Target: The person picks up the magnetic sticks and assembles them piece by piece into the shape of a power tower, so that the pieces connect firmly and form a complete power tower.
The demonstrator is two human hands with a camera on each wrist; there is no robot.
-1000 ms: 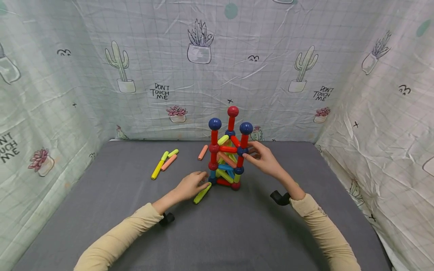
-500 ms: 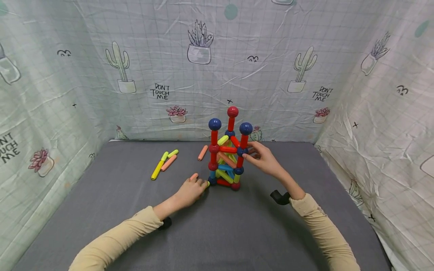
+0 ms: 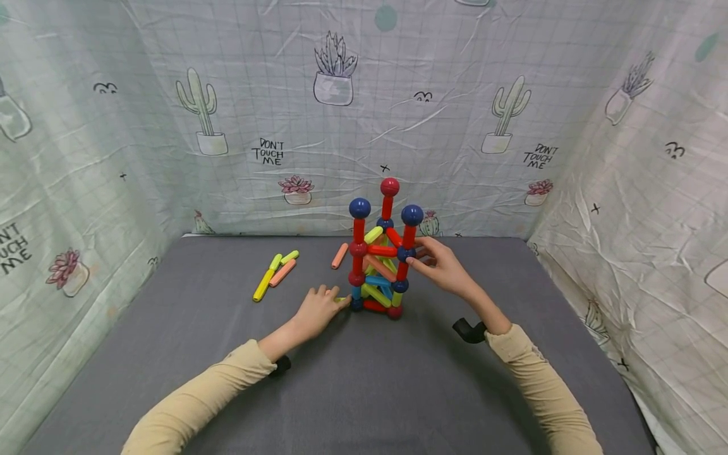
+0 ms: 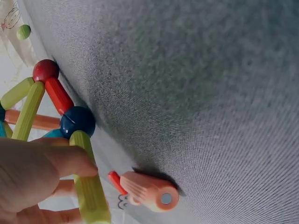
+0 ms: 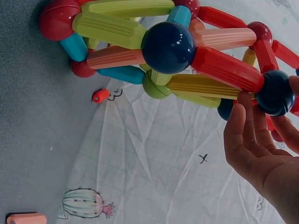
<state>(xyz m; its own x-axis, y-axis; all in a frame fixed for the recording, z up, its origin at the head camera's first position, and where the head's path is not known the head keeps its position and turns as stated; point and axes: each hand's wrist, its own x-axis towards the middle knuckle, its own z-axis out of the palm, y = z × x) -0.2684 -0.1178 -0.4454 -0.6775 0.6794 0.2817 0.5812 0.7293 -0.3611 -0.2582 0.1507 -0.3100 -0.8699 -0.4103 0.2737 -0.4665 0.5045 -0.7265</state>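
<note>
A tower of magnetic rods and balls (image 3: 380, 251) stands upright on the grey table, with red, yellow-green, salmon and light-blue rods between red and dark-blue balls. Beside its base my left hand (image 3: 315, 314) pinches a yellow-green magnetic rod (image 4: 91, 198). In the left wrist view the rod's far end meets a dark-blue ball (image 4: 78, 122) at the tower's foot. Higher up on the right, my right hand (image 3: 445, 270) holds a dark-blue ball (image 5: 275, 93) of the tower between thumb and fingers. My left hand covers most of its rod in the head view.
Left of the tower lie a yellow rod (image 3: 263, 285), a salmon rod (image 3: 282, 273) and yellow-green rods (image 3: 290, 257). Another salmon rod (image 3: 340, 256) is behind the left hand. A patterned cloth (image 3: 244, 189) hangs behind the table.
The yellow-green rod in my left hand has swung from pointing toward me to pointing left of the base ball. My right hand keeps its hold on the tower.
</note>
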